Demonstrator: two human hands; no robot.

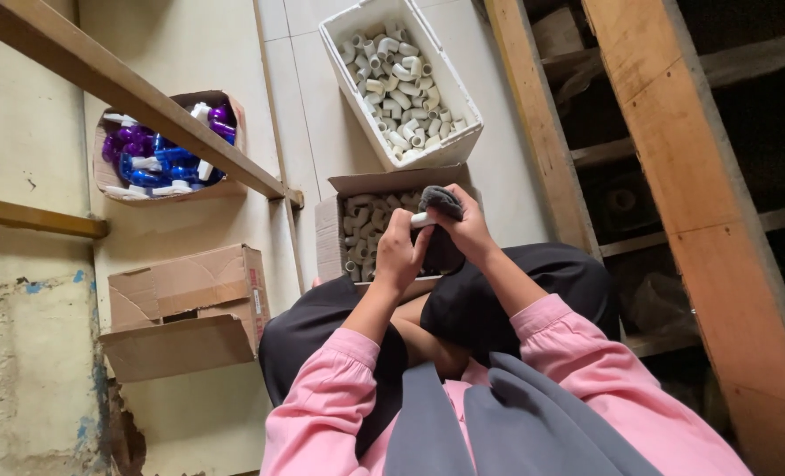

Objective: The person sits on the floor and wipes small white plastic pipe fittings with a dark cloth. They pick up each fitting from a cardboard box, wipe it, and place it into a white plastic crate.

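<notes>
My left hand grips a small white pipe fitting, whose end pokes out toward my right hand. My right hand presses a dark grey cloth against that fitting. Both hands hover over my lap, just above a cardboard box filled with several more dull white fittings. Beyond it on the floor stands a white foam box heaped with cleaner white elbow fittings.
A cardboard box of blue and purple bottles with white caps sits at the left behind a wooden rail. A closed cardboard box lies at lower left. Wooden shelving beams rise on the right.
</notes>
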